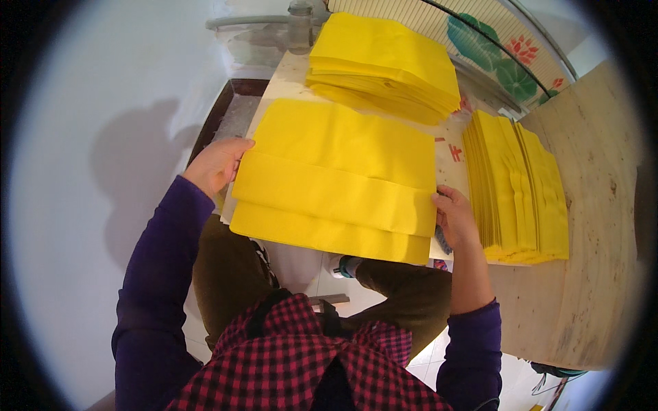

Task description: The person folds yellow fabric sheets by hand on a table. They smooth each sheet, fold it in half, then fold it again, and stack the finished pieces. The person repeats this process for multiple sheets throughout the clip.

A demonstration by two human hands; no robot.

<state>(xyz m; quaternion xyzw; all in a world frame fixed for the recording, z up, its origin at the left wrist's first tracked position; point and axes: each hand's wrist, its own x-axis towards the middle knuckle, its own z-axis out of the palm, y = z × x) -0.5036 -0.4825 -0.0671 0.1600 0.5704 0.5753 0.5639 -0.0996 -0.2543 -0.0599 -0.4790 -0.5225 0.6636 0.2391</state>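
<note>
A yellow fabric piece (336, 181) with folded layers lies spread at the near edge of the wooden table, its front part hanging past the edge. My left hand (221, 163) pinches its left side near a fold line. On the opposite side, my right hand (454, 211) grips the right edge between thumb and fingers. Parts of the fingers of both hands are hidden by the cloth. Behind it sits a stack of yellow fabric pieces (384, 58). To the right, more yellow pieces (514, 188) are stacked together in a thick bundle.
A glass jar (299, 27) stands at the far left by a grey pipe (250, 22). Red marks (455, 152) show on the table between the stacks. A bare wooden board (576, 288) extends right. A white wall (89, 157) rises at left; a lotus-painted panel (493, 55) stands behind.
</note>
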